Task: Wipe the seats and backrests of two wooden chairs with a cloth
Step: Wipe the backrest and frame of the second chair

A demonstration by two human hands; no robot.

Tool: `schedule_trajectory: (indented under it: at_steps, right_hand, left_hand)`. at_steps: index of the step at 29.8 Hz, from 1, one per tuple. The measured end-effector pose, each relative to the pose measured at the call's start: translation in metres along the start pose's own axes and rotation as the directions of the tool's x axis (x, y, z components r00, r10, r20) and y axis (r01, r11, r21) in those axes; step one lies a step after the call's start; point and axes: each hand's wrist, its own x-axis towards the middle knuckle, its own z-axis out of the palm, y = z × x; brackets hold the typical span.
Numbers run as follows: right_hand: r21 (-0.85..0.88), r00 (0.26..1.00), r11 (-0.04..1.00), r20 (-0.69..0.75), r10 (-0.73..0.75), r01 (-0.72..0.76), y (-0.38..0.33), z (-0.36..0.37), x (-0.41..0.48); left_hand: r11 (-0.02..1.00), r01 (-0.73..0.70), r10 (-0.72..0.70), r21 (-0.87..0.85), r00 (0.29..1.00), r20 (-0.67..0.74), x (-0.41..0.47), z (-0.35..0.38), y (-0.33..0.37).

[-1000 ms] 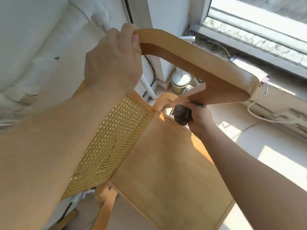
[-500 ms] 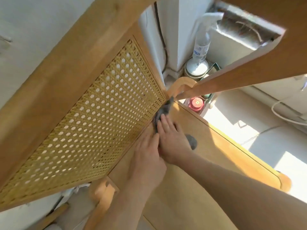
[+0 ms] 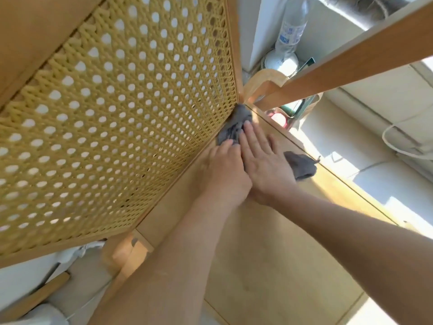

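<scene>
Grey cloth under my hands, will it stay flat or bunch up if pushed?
Probably floppy: the grey cloth wrinkles at the backrest corner and a loose end shows past the right hand. It likely bunches when pushed, yet should slide on the smooth seat.

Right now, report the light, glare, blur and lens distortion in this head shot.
Head view: sunlight from the right blows the floor out to white and glares along the seat edge; same view, cloth, left hand and right hand sit in even shade, fairly sharp; the wide lens bows the cane backrest, and the spray bottle looks soft.
</scene>
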Motion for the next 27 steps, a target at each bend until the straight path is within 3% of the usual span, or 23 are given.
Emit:
schedule_trajectory:
  at_steps: [3, 5, 8, 10, 13, 16, 20, 23, 27]
  right_hand:
    - [0.106, 0.992, 0.989, 0.060, -0.110, 0.103, -0.067, 0.015, -0.021]
    - [0.087, 0.969, 0.970, 0.070, -0.235, 0.229, -0.087, 0.029, -0.033]
    - [-0.028, 0.861, 0.868, 0.143, -0.488, 0.496, -0.067, 0.036, -0.036]
    - [-0.103, 0.813, 0.807, 0.119, -0.570, 0.581, -0.029, 0.026, -0.029]
    - [-0.114, 0.911, 0.904, 0.069, -0.407, 0.412, 0.046, 0.008, -0.019]
    - [-0.002, 0.987, 0.987, 0.031, -0.160, 0.161, 0.096, -0.003, -0.039]
    - [0.084, 0.999, 0.995, 0.012, 0.044, -0.045, 0.095, 0.016, -0.097]
    - [0.076, 0.999, 0.997, 0.043, -0.033, 0.029, 0.090, 0.034, -0.141]
    - [-0.014, 0.920, 0.946, 0.237, -0.312, 0.324, 0.130, 0.022, -0.152]
  left_hand:
    - [0.970, 0.239, -0.244, -0.052, 0.958, -0.152, -0.027, -0.002, -0.032]
    - [0.954, 0.281, -0.295, -0.103, 0.940, -0.172, -0.065, 0.001, -0.059]
    - [0.922, 0.368, -0.381, -0.122, 0.918, -0.112, -0.109, 0.011, -0.059]
    - [0.916, 0.379, -0.391, -0.135, 0.917, -0.076, -0.117, 0.022, -0.038]
    - [0.969, 0.223, -0.226, -0.110, 0.974, -0.017, -0.097, 0.037, 0.006]
    - [0.997, 0.022, -0.021, -0.079, 1.000, 0.015, -0.059, 0.050, 0.050]
    - [0.987, -0.161, 0.160, 0.007, 0.985, 0.061, -0.046, 0.065, 0.076]
    - [0.959, -0.282, 0.277, 0.012, 0.949, 0.149, -0.085, 0.075, 0.069]
    - [0.919, -0.361, 0.290, 0.157, 0.890, 0.352, -0.128, 0.073, 0.043]
